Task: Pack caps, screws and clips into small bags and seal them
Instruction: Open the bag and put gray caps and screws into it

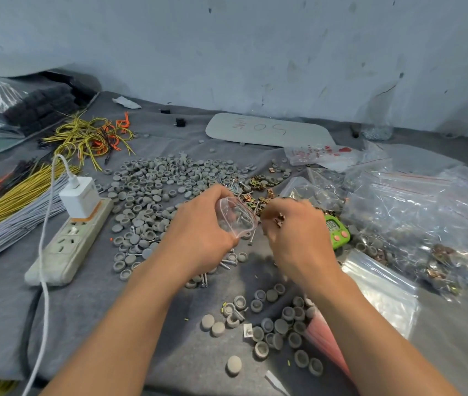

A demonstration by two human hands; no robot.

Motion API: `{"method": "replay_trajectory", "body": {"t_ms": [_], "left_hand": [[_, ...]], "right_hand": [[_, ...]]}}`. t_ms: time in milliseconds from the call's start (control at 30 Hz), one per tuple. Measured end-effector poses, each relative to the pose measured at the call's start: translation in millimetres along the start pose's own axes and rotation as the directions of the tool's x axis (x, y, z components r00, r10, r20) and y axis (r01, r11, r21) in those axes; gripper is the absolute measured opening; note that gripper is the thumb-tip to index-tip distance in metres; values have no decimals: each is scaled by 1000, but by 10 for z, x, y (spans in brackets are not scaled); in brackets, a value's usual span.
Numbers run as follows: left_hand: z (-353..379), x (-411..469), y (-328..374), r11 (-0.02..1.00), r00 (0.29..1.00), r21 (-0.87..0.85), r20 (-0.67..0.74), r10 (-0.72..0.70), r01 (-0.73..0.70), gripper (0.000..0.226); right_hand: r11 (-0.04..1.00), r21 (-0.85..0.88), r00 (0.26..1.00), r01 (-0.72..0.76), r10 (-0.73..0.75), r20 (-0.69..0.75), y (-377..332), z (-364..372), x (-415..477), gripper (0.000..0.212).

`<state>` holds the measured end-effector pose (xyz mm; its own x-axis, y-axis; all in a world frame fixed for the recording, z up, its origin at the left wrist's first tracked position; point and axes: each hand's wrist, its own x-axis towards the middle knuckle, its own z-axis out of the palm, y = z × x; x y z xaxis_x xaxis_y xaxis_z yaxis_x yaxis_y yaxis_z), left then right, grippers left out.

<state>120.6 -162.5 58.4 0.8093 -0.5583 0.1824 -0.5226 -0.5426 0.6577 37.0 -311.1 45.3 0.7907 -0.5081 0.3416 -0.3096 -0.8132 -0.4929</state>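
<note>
Where the bench (pixel 92 324) starts on the left, wire bundles (pixel 12 207) lie, then a power strip (pixel 67 244) with a white charger (pixel 79 197) plugged in. Grey caps (pixel 152 190) spread in a loose pile just right of it, with a smaller patch near the bottom edge. Left hand (pixel 198 227) is mid-frame over the pile, fingers curled round a small bag (pixel 244 227), mouth open toward the right. Screws (pixel 239 215) sit inside it, with more loose on the cloth under the wrist. Clips (pixel 261 181) are piled behind both hands. Right hand (pixel 295 230) is just beside the bag mouth, fingers curled on a few clips, blurred. Green timer (pixel 337 231) is just right of it, then a heap of clear zip bags (pixel 415 212).
</note>
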Motion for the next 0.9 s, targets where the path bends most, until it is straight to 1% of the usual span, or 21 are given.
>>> {"method": "replay_trajectory", "body": {"t_ms": [33, 67, 100, 133, 167, 233, 267, 300, 333, 400, 433, 467, 500, 567, 633, 667, 767, 833, 900], "left_hand": [[3, 0, 4, 1000, 1000, 4, -2, -1, 1, 47], [8, 0, 7, 1000, 1000, 7, -3, 1, -1, 48], [19, -1, 17, 1000, 1000, 5, 1, 7, -7, 49], [24, -2, 16, 1000, 1000, 0, 3, 13, -13, 48], [28, 1, 20, 1000, 1000, -6, 4, 19, -19, 47], [23, 9, 15, 1000, 1000, -20, -2, 19, -19, 46], [24, 13, 9, 999, 1000, -33, -6, 16, -16, 46], [25, 19, 2, 999, 1000, -43, -10, 12, -13, 46], [24, 21, -4, 999, 1000, -45, -15, 9, -9, 46], [14, 26, -16, 999, 1000, -45, -21, 7, -7, 45], [0, 34, -24, 998, 1000, -68, -20, 5, -7, 43], [-21, 45, -35, 993, 1000, -116, -17, -3, 1, 41], [-52, 55, -48, 982, 1000, -190, -15, -24, 21, 40], [-119, 80, -85, 921, 996, -382, -7, -84, 75, 38], [-188, 105, -120, 823, 990, -556, 1, -140, 116, 34], [-216, 113, -136, 772, 988, -623, 9, -154, 126, 33], [-290, 117, -148, 646, 989, -753, 48, -141, 129, 25], [-337, 113, -149, 545, 987, -825, 89, -131, 147, 19], [-380, 113, -169, 419, 982, -889, 148, -118, 184, 22]], "right_hand": [[985, 170, 995, 27, -11, -98, -12, -41, 25, 17], [957, 274, 984, 97, -51, -170, -39, -85, 38, 19], [933, 317, 972, 172, -109, -206, -73, -125, 32, 21], [916, 323, 963, 236, -175, -206, -113, -136, 30, 21], [911, 310, 958, 272, -226, -177, -141, -124, 18, 20], [919, 284, 962, 273, -263, -73, -168, -56, 2, 18], [923, 299, 968, 244, -247, -28, -156, -20, 6, 18], [914, 351, 976, 203, -216, -3, -136, 0, 18, 19], [888, 434, 986, 154, -166, -12, -109, -7, 45, 20], [814, 577, 995, 64, -6, -102, -21, -57, 125, 25], [817, 576, 989, 32, 55, -134, 34, -65, 163, 26], [848, 529, 988, 1, 80, -130, 80, -53, 184, 26], [894, 446, 994, -29, 73, -83, 106, -22, 189, 26], [977, 204, 993, -55, 32, 117, 111, 120, 141, 25], [1000, 8, 955, -26, 22, 295, 88, 281, 72, 30], [999, -39, 940, -20, 32, 339, 71, 331, 50, 31], [997, -71, 935, -36, 59, 351, 69, 349, 46, 35], [994, -111, 940, -17, 53, 336, 104, 322, 60, 29], [989, -149, 944, 10, 40, 326, 126, 297, 67, 22]]}}
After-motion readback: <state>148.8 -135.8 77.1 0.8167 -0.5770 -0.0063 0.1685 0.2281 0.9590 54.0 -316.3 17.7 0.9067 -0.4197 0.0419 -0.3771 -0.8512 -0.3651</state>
